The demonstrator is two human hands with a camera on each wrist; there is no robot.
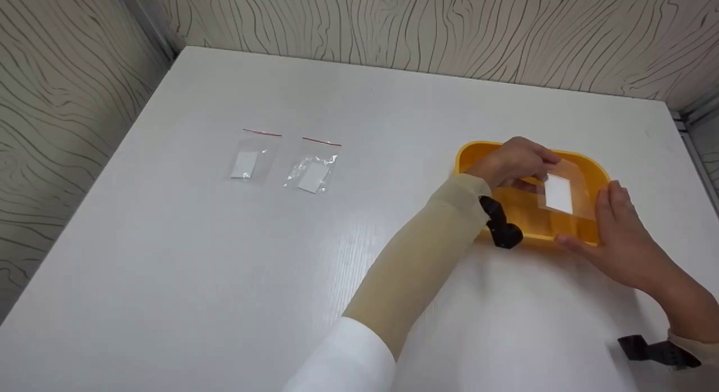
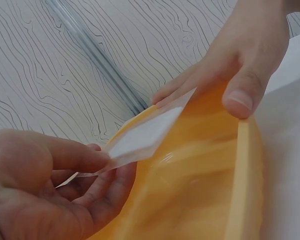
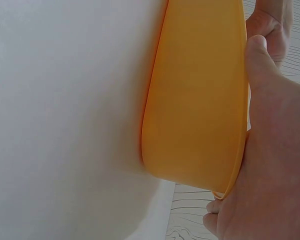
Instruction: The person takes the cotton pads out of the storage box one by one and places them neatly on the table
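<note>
A clear plastic bag [image 1: 578, 181] with a white card [image 1: 559, 194] in it is pinched between the thumb and fingers of my left hand [image 1: 514, 159]. The left wrist view shows the bag tilted over the yellow bin [image 2: 205, 175], held by one edge. At the right end of this bin, my right hand [image 1: 629, 240] rests on the rim, fingers extended along the end and thumb on the near side. The right wrist view shows that thumb [image 3: 257, 55] against the bin's upper edge. Whatever lies at the bottom of the bin is mostly hidden.
Two clear bags with red seal lines, a left one [image 1: 267, 156] and a right one [image 1: 334, 159], lie on the white table [image 1: 224, 279], each with a white card inside. Wood-patterned walls [image 1: 393, 27] stand behind the table and at its left.
</note>
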